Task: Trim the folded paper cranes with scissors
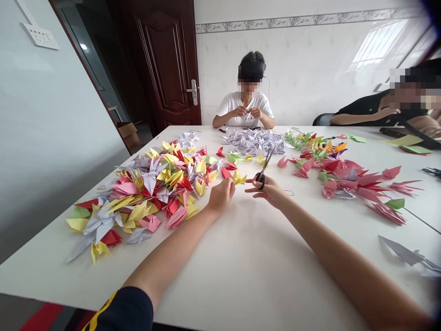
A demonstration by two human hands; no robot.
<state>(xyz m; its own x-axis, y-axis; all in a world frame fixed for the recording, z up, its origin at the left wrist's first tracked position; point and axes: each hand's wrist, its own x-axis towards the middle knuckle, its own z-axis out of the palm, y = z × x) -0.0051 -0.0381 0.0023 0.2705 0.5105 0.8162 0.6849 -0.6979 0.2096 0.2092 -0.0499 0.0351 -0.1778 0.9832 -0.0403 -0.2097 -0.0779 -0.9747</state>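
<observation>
My left hand (221, 194) is closed in a pinch on a small yellow folded paper piece (239, 178), just above the white table (248, 257). My right hand (270, 189) grips the black handles of a pair of scissors (264, 167), whose blades point up and away and stand slightly apart. The two hands are close together near the table's middle. A large heap of folded paper pieces (151, 193) in yellow, red, pink and lilac lies just left of my left hand.
A white paper pile (255, 140) lies at the far side, in front of a seated person in a white shirt (245, 103). Pink and red paper flowers (358, 181) spread on the right. Another person (386, 110) leans on the far right. A dark wooden door (168, 59) stands behind.
</observation>
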